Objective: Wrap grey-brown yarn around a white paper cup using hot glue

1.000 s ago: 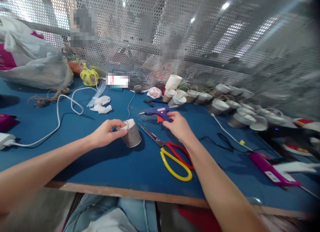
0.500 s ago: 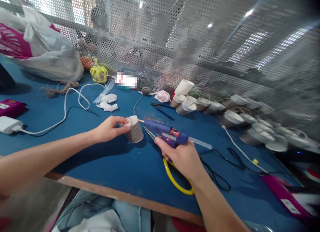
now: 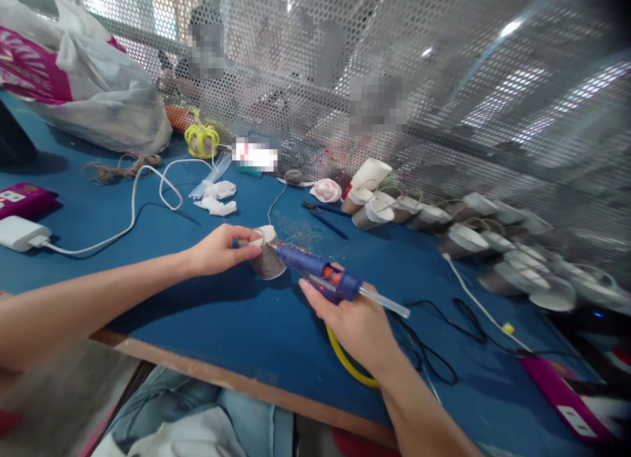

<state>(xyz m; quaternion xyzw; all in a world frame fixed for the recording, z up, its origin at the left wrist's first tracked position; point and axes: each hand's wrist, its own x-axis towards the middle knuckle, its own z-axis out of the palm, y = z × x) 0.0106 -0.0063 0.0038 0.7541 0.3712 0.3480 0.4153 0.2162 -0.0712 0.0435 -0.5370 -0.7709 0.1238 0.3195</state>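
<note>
Hot-glue gun [image 3: 308,263] at a cup [image 3: 269,264]

Our left hand [image 3: 224,251] pinches the cup's white upper end, thumb and fingers nearly together; its tapered, grey-brown body is between our hands. Our right hand [image 3: 359,325] wraps the blue plastic gun, a translucent glue stick [image 3: 387,302] protruding behind.

- yellow handle [image 3: 349,369], lower centre: partly behind the right hand [image 3: 362,322];
- glue gun [image 3: 310,267], centre: whether its tip touches the cup [image 3: 267,265], unclear;
- plastic bag [image 3: 111,95], upper left: cut off by the edge
</note>
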